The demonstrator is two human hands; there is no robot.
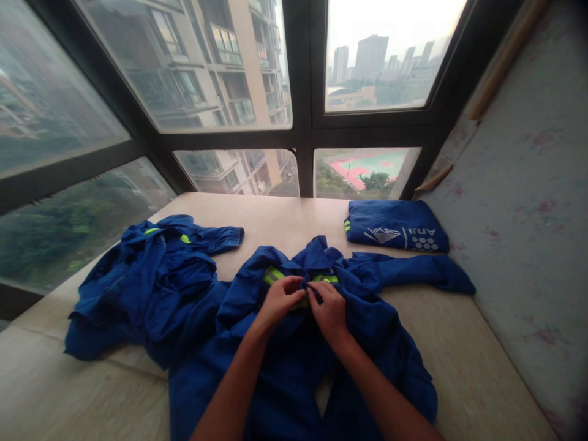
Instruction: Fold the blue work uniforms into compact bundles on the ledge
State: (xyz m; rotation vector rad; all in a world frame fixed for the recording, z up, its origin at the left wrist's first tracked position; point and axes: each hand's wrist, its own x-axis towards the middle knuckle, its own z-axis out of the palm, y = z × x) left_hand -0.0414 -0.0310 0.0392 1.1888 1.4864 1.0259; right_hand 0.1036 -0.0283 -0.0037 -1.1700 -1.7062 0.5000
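A blue work jacket with yellow-green reflective strips lies spread in front of me, its collar at the far end and one sleeve stretched to the right. My left hand pinches the jacket's front edge just below the collar. Close beside it, my right hand is closed on the same spot, its thumb and fingertips pressed together on the fabric. The fingertips of both hands almost meet. What lies between them, a button or only cloth, is too small to make out.
A second blue garment lies crumpled at the left, touching the jacket. A folded blue garment with white lettering sits at the back right. All rest on a pale window ledge, bounded by dark-framed windows and a flowered wall.
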